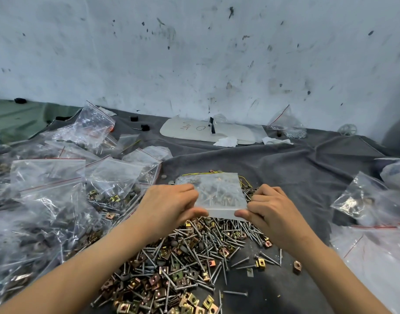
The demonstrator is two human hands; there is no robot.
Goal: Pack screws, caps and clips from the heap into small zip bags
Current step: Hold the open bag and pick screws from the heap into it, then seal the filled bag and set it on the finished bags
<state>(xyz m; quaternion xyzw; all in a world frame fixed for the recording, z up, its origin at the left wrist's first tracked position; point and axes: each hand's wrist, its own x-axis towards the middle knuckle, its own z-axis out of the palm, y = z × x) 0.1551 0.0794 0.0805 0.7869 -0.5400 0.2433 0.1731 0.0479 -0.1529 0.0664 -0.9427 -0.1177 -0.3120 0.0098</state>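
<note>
Over the heap of screws and clips (194,252), in the head view, both hands hold up one small zip bag (217,194). Its contents are hard to make out through the hazy plastic; thin screw-like shapes show inside, but they cannot be told apart from the heap seen through the bag. Whether the zip edge is sealed cannot be told either. The far end of the heap is hidden behind the bag and the hands, and the pile runs out of frame at the bottom edge.

The left hand (169,207) comes in from the lower left, forearm stretched diagonally, thumb and fingers pinching the bag's near left corner. The right hand (271,209) comes in from the lower right and pinches the near right corner between thumb and forefinger, the other fingers curled.

The bag is held just above the heap, roughly flat and tilted, its near edge running left to right between the two hands and its body reaching away toward the wall (194,53).

Filled bags (58,189) lie piled at the left on the grey cloth (273,168); more bags (371,200) lie at the right, partly cut off.
</note>
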